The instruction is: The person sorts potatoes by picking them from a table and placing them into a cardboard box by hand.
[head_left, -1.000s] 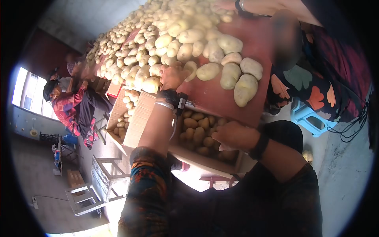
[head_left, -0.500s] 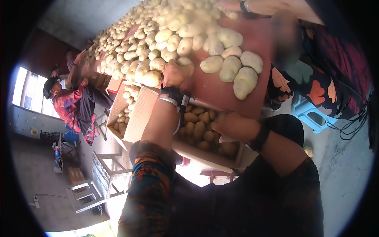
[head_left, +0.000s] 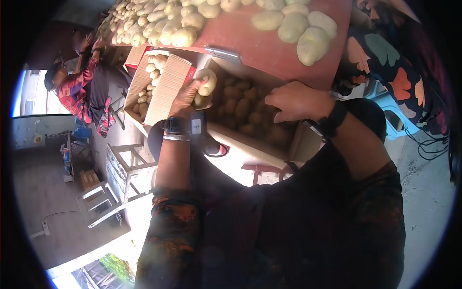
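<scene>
The bare left hand (head_left: 185, 99) is grasping a pale yellow, smooth, oval potato (head_left: 209, 81); a darker, rounded potato (head_left: 202, 101) is sitting directly below it, apparently sharing the same grip. Both are being held at the left end of an open, brown cardboard box (head_left: 306, 144). The bare right hand (head_left: 301, 101) is hanging over the box's right part with its fingers curling; its palm is facing away, so whether it is enclosing anything cannot be told. Risk, as judged: the left hand is spanning two slick, curved bodies, so a loosening grip could be sending the lower one past the box's edge to the floor, or bruising it against the small, brownish, lumpy potatoes (head_left: 240, 101) that are lying in shadow inside. Just left, a second cardboard box (head_left: 168, 91), its stiff, ribbed flap standing up, is holding more small potatoes; a forearm knocking that flap could be tipping it. Beyond, a flat, dull red tabletop (head_left: 269, 53) is supporting a dense heap of yellowish potatoes (head_left: 159, 19) and, at right, a cluster of large, pale, elongated potatoes (head_left: 293, 28). Those nearest the edge could be rolling off if the table is being jolted, their rounded undersides offering little hold
</scene>
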Tool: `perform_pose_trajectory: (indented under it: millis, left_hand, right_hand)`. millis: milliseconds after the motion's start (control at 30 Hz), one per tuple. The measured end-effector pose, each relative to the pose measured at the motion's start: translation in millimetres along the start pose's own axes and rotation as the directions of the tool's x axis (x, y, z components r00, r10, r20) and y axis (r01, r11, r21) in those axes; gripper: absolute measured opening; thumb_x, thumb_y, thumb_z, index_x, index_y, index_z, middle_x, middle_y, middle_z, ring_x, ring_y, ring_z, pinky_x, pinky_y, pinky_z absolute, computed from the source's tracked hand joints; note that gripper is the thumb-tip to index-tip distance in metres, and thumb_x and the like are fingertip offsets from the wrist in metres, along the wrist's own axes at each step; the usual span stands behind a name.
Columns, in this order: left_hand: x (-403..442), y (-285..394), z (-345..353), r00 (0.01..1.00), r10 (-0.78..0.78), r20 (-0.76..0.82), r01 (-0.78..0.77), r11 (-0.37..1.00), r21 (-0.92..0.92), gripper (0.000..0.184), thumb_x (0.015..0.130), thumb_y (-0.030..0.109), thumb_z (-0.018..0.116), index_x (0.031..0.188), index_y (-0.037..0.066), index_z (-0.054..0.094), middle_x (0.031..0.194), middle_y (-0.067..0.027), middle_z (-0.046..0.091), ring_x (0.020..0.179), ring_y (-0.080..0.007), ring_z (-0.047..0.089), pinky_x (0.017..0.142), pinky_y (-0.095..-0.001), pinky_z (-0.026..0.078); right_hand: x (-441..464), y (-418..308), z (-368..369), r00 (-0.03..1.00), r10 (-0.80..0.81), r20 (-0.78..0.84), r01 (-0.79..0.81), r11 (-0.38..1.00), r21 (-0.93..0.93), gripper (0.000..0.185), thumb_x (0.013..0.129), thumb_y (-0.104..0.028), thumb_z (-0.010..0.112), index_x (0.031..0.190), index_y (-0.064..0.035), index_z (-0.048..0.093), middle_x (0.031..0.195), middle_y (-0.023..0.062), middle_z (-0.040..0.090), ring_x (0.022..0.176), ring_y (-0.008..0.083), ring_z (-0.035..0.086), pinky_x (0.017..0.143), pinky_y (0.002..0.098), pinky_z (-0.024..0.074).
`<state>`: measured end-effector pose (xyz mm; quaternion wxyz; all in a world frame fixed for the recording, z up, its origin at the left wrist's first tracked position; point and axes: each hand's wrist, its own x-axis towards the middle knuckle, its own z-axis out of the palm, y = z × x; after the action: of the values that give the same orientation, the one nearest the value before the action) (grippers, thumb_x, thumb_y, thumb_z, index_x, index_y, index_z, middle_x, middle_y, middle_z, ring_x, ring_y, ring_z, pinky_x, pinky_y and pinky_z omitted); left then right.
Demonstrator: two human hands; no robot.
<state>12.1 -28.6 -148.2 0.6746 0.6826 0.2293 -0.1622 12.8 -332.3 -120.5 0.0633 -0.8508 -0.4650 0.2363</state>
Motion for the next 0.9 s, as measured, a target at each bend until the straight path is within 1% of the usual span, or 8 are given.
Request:
perform_pose_trajectory:
  millis: [200, 367, 500, 567, 700, 767, 833, 900]
  left_hand:
    - [16.7, -72.7, -0.1, 0.995, -0.082, -0.061, 0.097, 0.947, 0.306, 0.041, 0.067, 0.029, 0.073, 0.095, 0.004, 0.055, 0.077, -0.0073, 0.058, 0.064, -0.0141, 0.057, 0.053, -0.0295, 0.046]
    - [47.8, -98.3, -13.9, 0.997, 0.014, -0.081, 0.047, 0.71, 0.702, 0.04, 0.068, 0.024, 0.074, 0.092, -0.003, 0.056, 0.08, -0.0094, 0.059, 0.068, -0.0169, 0.058, 0.056, -0.0296, 0.049]
    - [71.5, -101.1, -28.3, 0.896, 0.432, 0.103, -0.364, 0.581, 0.728, 0.033, 0.072, 0.019, 0.07, 0.093, -0.003, 0.055, 0.087, -0.0101, 0.058, 0.072, -0.017, 0.058, 0.057, -0.0299, 0.049]
    - [39.8, -40.4, 24.4, 0.847, 0.392, -0.359, -0.291, 0.907, 0.303, 0.026, 0.077, 0.014, 0.065, 0.096, -0.001, 0.056, 0.092, -0.0092, 0.058, 0.076, -0.017, 0.058, 0.06, -0.0293, 0.05]
    - [27.1, 24.1, 82.6, 0.661, 0.735, -0.155, -0.69, 0.675, 0.259, 0.021, 0.08, 0.012, 0.064, 0.098, 0.004, 0.058, 0.092, -0.0056, 0.058, 0.076, -0.0143, 0.057, 0.067, -0.0261, 0.048]
    - [22.9, 52.2, 117.8, 0.663, 0.747, 0.042, -0.73, 0.634, 0.256, 0.022, 0.08, 0.013, 0.065, 0.098, 0.002, 0.058, 0.092, -0.0051, 0.058, 0.078, -0.0135, 0.057, 0.068, -0.026, 0.048]
    - [37.6, 67.3, 151.7, 0.416, 0.891, 0.181, -0.834, 0.295, 0.465, 0.025, 0.074, 0.01, 0.067, 0.097, 0.006, 0.06, 0.084, -0.008, 0.06, 0.069, -0.0192, 0.057, 0.062, -0.0298, 0.047]
    - [28.2, 84.4, 181.5, 0.468, 0.835, 0.289, -0.84, 0.319, 0.439, 0.031, 0.074, 0.014, 0.069, 0.101, 0.004, 0.059, 0.097, -0.0102, 0.056, 0.085, -0.0204, 0.054, 0.071, -0.0309, 0.047]
  right_hand:
    - [-2.5, 0.6, 0.8, 0.999, 0.01, -0.033, -0.009, 0.999, 0.05, 0.035, 0.073, -0.028, 0.063, 0.096, -0.0025, 0.056, 0.094, 0.0145, 0.058, 0.09, 0.032, 0.057, 0.079, 0.0416, 0.0459]
    - [-1.0, -0.8, 0.6, 1.0, 0.002, -0.005, -0.002, 1.0, -0.019, 0.035, 0.073, -0.028, 0.065, 0.096, -0.0025, 0.056, 0.092, 0.0153, 0.059, 0.09, 0.032, 0.058, 0.078, 0.0419, 0.0473]
    - [-2.3, -2.9, -1.4, 1.0, -0.005, -0.004, 0.005, 1.0, -0.015, 0.034, 0.073, -0.029, 0.066, 0.093, -0.0023, 0.057, 0.091, 0.0149, 0.059, 0.087, 0.0326, 0.059, 0.074, 0.0413, 0.0491]
    - [-1.1, -1.7, 0.8, 1.0, -0.02, -0.021, 0.019, 1.0, -0.024, 0.034, 0.073, -0.029, 0.066, 0.093, -0.0024, 0.057, 0.091, 0.0144, 0.059, 0.086, 0.0321, 0.06, 0.073, 0.0413, 0.0493]
    - [1.0, -3.1, 4.0, 0.998, -0.05, -0.039, 0.049, 0.999, -0.022, 0.034, 0.073, -0.029, 0.066, 0.093, -0.0029, 0.058, 0.09, 0.0128, 0.06, 0.085, 0.0306, 0.06, 0.072, 0.0413, 0.0491]
    - [1.9, -3.8, 2.1, 0.999, -0.04, -0.034, 0.04, 0.999, -0.012, 0.034, 0.073, -0.03, 0.067, 0.093, -0.0033, 0.058, 0.09, 0.0125, 0.06, 0.086, 0.0303, 0.06, 0.072, 0.0413, 0.049]
    - [-0.4, -2.0, 2.5, 0.999, -0.027, -0.028, 0.027, 1.0, -0.006, 0.034, 0.073, -0.03, 0.067, 0.093, -0.0037, 0.058, 0.09, 0.0123, 0.06, 0.086, 0.0301, 0.059, 0.072, 0.0413, 0.0488]
    - [-4.6, 1.6, 5.3, 0.985, -0.077, -0.152, 0.084, 0.996, 0.039, 0.035, 0.072, -0.03, 0.068, 0.093, -0.0047, 0.058, 0.088, 0.0118, 0.06, 0.088, 0.0297, 0.059, 0.073, 0.0417, 0.0486]
